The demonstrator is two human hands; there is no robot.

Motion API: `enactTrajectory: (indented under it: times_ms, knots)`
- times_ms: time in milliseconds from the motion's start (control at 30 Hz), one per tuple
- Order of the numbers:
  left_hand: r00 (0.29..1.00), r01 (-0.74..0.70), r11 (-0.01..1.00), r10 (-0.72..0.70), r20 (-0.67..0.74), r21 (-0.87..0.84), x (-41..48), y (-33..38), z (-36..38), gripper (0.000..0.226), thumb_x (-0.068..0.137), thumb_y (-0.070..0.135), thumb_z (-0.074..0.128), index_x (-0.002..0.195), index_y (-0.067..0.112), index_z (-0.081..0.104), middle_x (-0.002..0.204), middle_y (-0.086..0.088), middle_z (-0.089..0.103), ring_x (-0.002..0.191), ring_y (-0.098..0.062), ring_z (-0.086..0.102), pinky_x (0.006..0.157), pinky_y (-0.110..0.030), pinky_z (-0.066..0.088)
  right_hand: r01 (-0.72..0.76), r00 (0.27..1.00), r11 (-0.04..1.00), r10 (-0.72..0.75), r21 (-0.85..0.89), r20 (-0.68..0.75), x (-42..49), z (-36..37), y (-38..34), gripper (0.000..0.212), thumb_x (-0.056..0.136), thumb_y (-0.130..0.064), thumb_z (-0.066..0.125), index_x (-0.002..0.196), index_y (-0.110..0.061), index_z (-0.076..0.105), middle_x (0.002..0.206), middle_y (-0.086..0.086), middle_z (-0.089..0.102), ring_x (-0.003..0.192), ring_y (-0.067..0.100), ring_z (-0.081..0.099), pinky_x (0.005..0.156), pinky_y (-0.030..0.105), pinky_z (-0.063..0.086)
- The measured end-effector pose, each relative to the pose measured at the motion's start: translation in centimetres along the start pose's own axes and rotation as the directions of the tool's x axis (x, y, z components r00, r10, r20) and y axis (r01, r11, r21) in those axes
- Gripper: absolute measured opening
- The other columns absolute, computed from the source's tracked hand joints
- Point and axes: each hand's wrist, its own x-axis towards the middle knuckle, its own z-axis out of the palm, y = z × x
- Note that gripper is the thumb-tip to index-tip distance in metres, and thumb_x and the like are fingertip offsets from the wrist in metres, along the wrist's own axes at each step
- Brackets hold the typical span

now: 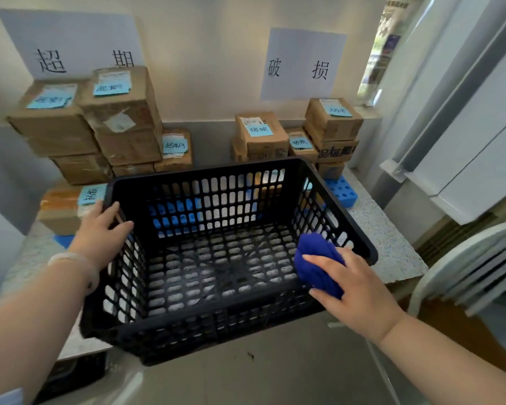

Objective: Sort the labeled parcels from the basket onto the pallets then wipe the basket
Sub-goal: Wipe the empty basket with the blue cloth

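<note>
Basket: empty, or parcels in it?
Empty. The basket shows its bare slotted floor; only the blue cloth, gripped by the right hand, is inside at the right wall.

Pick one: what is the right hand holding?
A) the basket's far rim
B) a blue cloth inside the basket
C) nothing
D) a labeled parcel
B: the right hand has its fingers wrapped around a bunched blue cloth inside the basket, near its right wall, while the left hand holds the left rim.
</note>
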Motion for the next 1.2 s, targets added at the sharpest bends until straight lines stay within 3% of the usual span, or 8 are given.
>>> enactTrajectory:
  times_ms: [167, 400, 500, 667, 767, 967, 1100, 1200]
  knots:
    - [0.99, -0.092, 0.978, 0.11, 0.085, -0.186, -7.4, -2.9, 0.4, 0.058, 0.101, 0.03, 0.048, 0.153, 0.024, 0.022, 0.162, 0.011, -0.001, 0.149, -0.008, 0.0, 0.113, -0.023, 0.002, 0.098, 0.984, 0.987, -0.115, -0.129, -0.134, 0.8, 4.9, -6.7, 0.055, 0.083, -0.042, 0.067, 0.134, -0.031, 0.05, 0.117, 0.011, 0.052, 0.111, 0.034, 0.052, 0.092, 0.05, 0.052]
    - [0.994, -0.05, 0.921, 0.084, 0.072, -0.387, -9.0, -3.5, 0.8, 0.052, 0.106, 0.032, 0.03, 0.155, 0.022, 0.016, 0.161, 0.012, 0.005, 0.148, -0.004, -0.001, 0.118, -0.024, -0.001, 0.311, 0.924, 0.95, -0.312, -0.043, -0.222, 1.4, 12.6, -21.7, 0.056, 0.088, -0.052, 0.047, 0.141, -0.033, 0.043, 0.129, 0.012, 0.048, 0.122, 0.035, 0.047, 0.101, 0.049, 0.045]
    - [0.984, -0.087, 0.904, 0.144, 0.106, -0.419, -9.4, -3.7, 0.5, 0.057, 0.104, 0.035, 0.035, 0.156, 0.021, 0.016, 0.161, 0.01, 0.004, 0.148, -0.007, -0.001, 0.122, -0.035, 0.001, 0.412, 0.871, 0.91, -0.405, -0.036, -0.277, 1.9, 14.0, -24.0, 0.043, 0.096, -0.043, 0.043, 0.138, -0.035, 0.045, 0.128, 0.009, 0.046, 0.12, 0.034, 0.055, 0.103, 0.045, 0.046]
    - [0.991, -0.069, 0.923, 0.107, 0.079, -0.378, -9.9, -3.3, 0.4, 0.053, 0.104, 0.043, 0.028, 0.155, 0.032, 0.016, 0.163, 0.014, 0.002, 0.148, -0.006, 0.0, 0.119, -0.032, 0.001, 0.469, 0.843, 0.879, -0.475, -0.089, -0.252, 2.4, 12.6, -20.3, 0.042, 0.087, -0.028, 0.056, 0.13, -0.031, 0.052, 0.113, 0.015, 0.063, 0.098, 0.034, 0.063, 0.086, 0.043, 0.055]
    - [0.991, -0.057, 0.928, 0.098, 0.096, -0.368, -10.0, -3.5, 0.2, 0.054, 0.104, 0.047, 0.026, 0.155, 0.036, 0.014, 0.162, 0.016, 0.003, 0.148, -0.006, 0.001, 0.119, -0.035, 0.002, 0.455, 0.854, 0.877, -0.479, -0.152, -0.206, 1.2, 11.6, -15.8, 0.044, 0.085, -0.014, 0.059, 0.127, -0.027, 0.058, 0.117, 0.017, 0.064, 0.104, 0.034, 0.063, 0.088, 0.045, 0.054]
    - [0.989, -0.057, 0.938, 0.1, 0.11, -0.341, -10.0, -3.4, 0.2, 0.055, 0.102, 0.05, 0.026, 0.155, 0.038, 0.013, 0.162, 0.017, 0.002, 0.149, -0.006, 0.0, 0.121, -0.038, 0.003, 0.319, 0.898, 0.891, -0.394, -0.323, -0.198, -0.9, 4.9, -7.1, 0.03, 0.087, -0.021, 0.052, 0.117, -0.018, 0.053, 0.113, 0.014, 0.059, 0.098, 0.024, 0.056, 0.085, 0.041, 0.056]
    - [0.988, -0.065, 0.945, 0.107, 0.114, -0.322, -10.2, -3.3, 0.1, 0.056, 0.102, 0.051, 0.026, 0.155, 0.038, 0.012, 0.163, 0.016, 0.002, 0.149, -0.007, 0.0, 0.12, -0.039, 0.003, 0.12, 0.971, 0.954, -0.171, -0.275, -0.168, -0.9, 1.1, -2.8, 0.067, 0.066, -0.011, 0.088, 0.122, -0.021, 0.051, 0.103, 0.015, 0.064, 0.081, 0.032, 0.065, 0.071, 0.039, 0.055]
    - [0.987, -0.069, 0.948, 0.109, 0.114, -0.309, -10.3, -3.1, 0.0, 0.057, 0.102, 0.051, 0.027, 0.155, 0.038, 0.012, 0.163, 0.014, 0.003, 0.149, -0.009, -0.001, 0.12, -0.04, 0.003, 0.06, 0.997, 0.973, -0.07, -0.222, -0.038, -0.1, 0.1, -2.5, 0.076, 0.065, -0.017, 0.09, 0.132, -0.022, 0.054, 0.109, 0.009, 0.065, 0.086, 0.03, 0.067, 0.074, 0.035, 0.052]
